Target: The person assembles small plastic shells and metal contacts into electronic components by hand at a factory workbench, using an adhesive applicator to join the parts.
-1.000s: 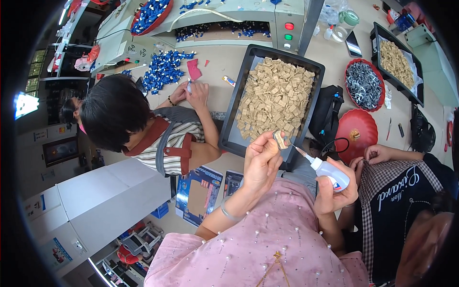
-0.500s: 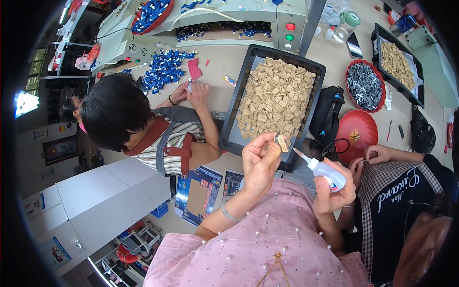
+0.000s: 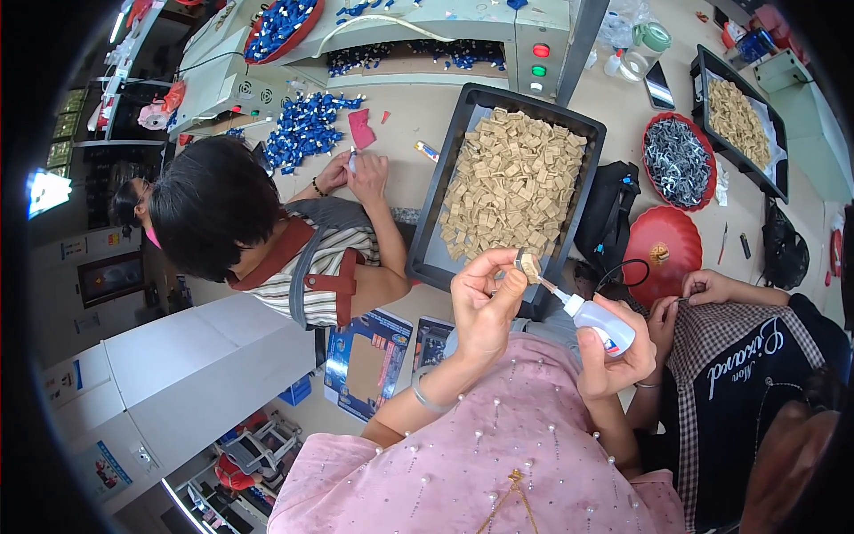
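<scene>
Open air above the black tray [image 3: 442, 267] of tan squares [image 3: 511, 191]; co-workers' arms close on both sides.

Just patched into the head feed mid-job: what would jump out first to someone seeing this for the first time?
Front and centre, the left hand pinches a small tan block while the right hand touches a glue bottle nozzle to it. Just behind sits a black tray heaped with tan blocks. Blue parts are scattered at upper left, before a seated co-worker.

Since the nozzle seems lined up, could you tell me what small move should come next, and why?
Probably a gentle squeeze of the glue bottle in the right hand: its nozzle tip already meets the small tan block pinched in the left hand.
</scene>
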Tool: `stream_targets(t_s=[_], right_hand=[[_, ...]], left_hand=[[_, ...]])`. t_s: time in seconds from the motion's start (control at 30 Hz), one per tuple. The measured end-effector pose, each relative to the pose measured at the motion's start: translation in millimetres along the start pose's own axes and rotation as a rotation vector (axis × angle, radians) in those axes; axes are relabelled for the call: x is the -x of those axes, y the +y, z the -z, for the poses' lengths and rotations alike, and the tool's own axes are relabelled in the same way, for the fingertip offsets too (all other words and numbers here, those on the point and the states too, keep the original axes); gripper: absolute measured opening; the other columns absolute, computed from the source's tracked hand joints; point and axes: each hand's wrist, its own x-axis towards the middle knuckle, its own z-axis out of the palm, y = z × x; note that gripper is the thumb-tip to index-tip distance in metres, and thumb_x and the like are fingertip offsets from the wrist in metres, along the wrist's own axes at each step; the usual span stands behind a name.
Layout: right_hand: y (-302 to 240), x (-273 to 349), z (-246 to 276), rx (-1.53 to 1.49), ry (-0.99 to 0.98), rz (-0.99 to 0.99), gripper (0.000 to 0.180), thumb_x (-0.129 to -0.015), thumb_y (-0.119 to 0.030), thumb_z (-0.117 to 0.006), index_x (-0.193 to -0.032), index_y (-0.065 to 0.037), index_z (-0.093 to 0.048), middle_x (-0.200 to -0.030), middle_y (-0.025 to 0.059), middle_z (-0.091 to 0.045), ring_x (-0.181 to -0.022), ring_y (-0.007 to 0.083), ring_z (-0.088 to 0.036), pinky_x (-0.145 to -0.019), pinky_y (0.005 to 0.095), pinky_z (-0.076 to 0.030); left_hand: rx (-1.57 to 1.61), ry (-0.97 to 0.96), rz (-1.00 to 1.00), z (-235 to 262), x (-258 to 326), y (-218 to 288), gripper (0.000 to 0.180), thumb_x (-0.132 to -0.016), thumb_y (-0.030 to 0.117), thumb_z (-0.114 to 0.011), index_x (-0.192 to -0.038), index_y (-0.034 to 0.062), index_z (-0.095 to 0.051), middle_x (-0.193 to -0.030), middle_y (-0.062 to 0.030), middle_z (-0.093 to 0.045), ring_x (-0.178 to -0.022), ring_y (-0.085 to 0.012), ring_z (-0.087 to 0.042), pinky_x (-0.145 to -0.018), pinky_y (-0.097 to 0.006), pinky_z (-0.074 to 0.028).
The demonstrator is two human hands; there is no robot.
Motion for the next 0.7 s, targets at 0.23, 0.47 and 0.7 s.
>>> stream_targets(t_s=[0.23, 0.47, 0.7], right_hand=[[0.6, -2.0, -0.3, -0.022, -0.023, -0.004, 0.032, -0.066, -0.004, -0.069, -0.092, 0.012, -0.062, -0.065, 0.0132, -0.061, -0.053, 0.0144, -0.055, -0.05, 0.0217, -0.041], [-1.8, -3.8, -1.8, 0.039, -0.042, 0.07, 0.034, -0.064, -0.003, -0.071, -0.093, 0.011, -0.062, -0.065, 0.0135, -0.061, -0.051, 0.016, -0.055, -0.047, 0.0231, -0.041], [-7.4, -7.2, -1.6, 0.077, -0.093, 0.175, 0.036, -0.061, 0.0, -0.073, -0.093, 0.01, -0.062, -0.065, 0.0127, -0.061, -0.048, 0.0179, -0.053, -0.042, 0.0251, -0.04]], left_hand=[[-0.015, 0.005, 0.019, -1.7, -0.2, -0.3, 0.02, -0.088, 0.01, -0.062, -0.105, 0.0016, -0.057, -0.087, -0.0064, -0.067, -0.059, -0.0024, -0.051, -0.045, -0.017, -0.028], [0.046, -0.023, 0.073, -0.7, -1.7, 1.4, 0.019, -0.088, 0.01, -0.061, -0.104, 0.0007, -0.057, -0.09, -0.0058, -0.065, -0.066, -0.0047, -0.054, -0.051, -0.017, -0.034], [0.111, 0.011, 0.108, -2.3, -3.7, -4.4, 0.018, -0.088, 0.009, -0.06, -0.104, 0.0005, -0.057, -0.097, -0.0057, -0.063, -0.084, -0.0126, -0.059, -0.074, -0.024, -0.044]])
